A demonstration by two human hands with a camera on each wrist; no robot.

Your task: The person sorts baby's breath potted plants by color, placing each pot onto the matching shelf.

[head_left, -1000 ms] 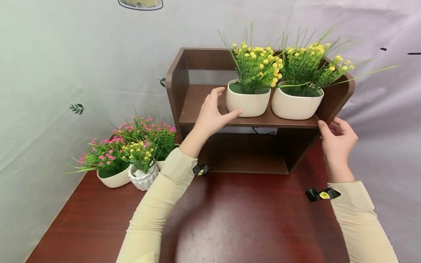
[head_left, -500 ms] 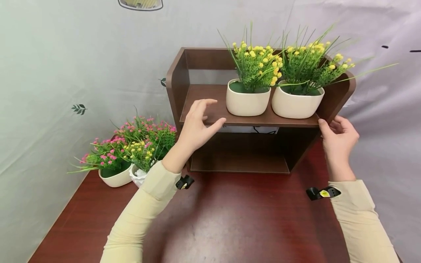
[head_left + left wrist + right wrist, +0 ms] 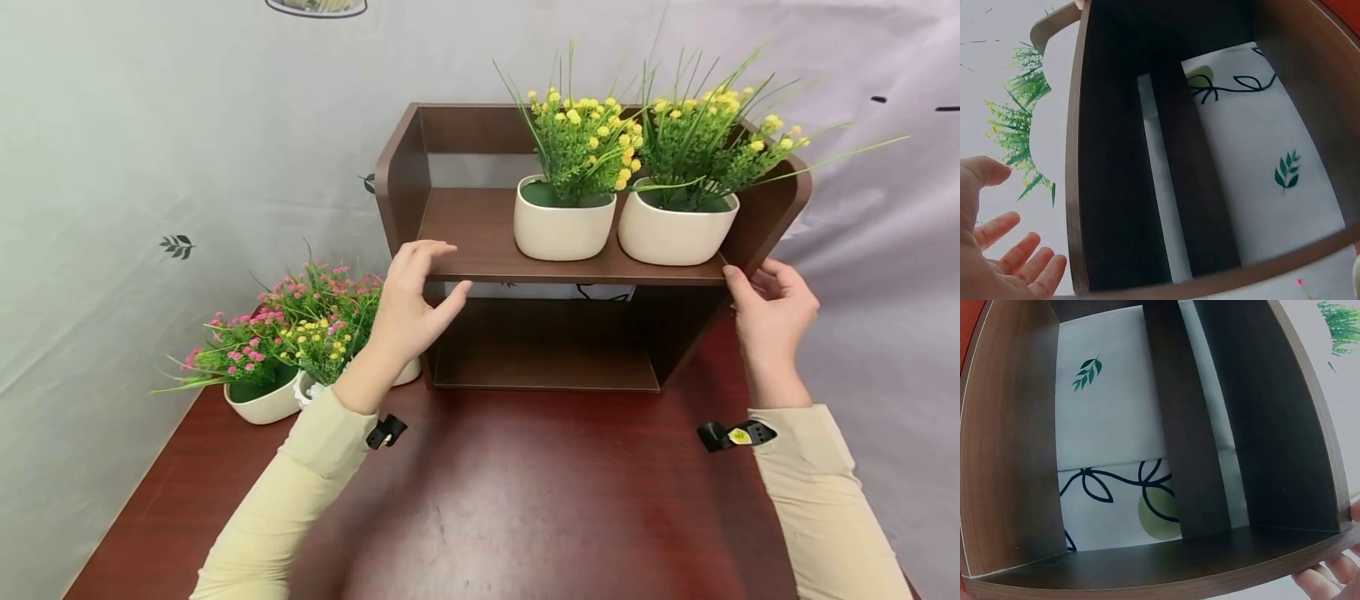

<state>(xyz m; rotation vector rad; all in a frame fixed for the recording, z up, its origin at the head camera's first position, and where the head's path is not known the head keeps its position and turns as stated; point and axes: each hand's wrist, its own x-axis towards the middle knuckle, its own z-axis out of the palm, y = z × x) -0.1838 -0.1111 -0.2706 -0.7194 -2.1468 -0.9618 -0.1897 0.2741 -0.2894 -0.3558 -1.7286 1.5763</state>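
Note:
A dark brown two-tier shelf (image 3: 480,221) stands on the table against the wall. My right hand (image 3: 774,321) grips its right side panel, thumb at the front edge of the upper board and fingers round the outside; those fingers (image 3: 1329,575) also show in the right wrist view. In front of the shelf's left end is my left hand (image 3: 408,308), fingers spread, thumb apart, holding nothing. Two white pots of yellow flowers, a left pot (image 3: 564,232) and a right pot (image 3: 677,233), sit side by side on the upper board toward the right.
Left of the shelf, several potted plants stand on the reddish-brown table (image 3: 525,492), including pink flowers (image 3: 243,354) in a white oval pot and small yellow flowers (image 3: 318,346), partly hidden by my left arm. A pale printed cloth (image 3: 285,125) hangs behind.
My left hand has moved left and down, from beside the left white pot to the shelf's left front edge. My right hand keeps its grip; the pots stay in place.

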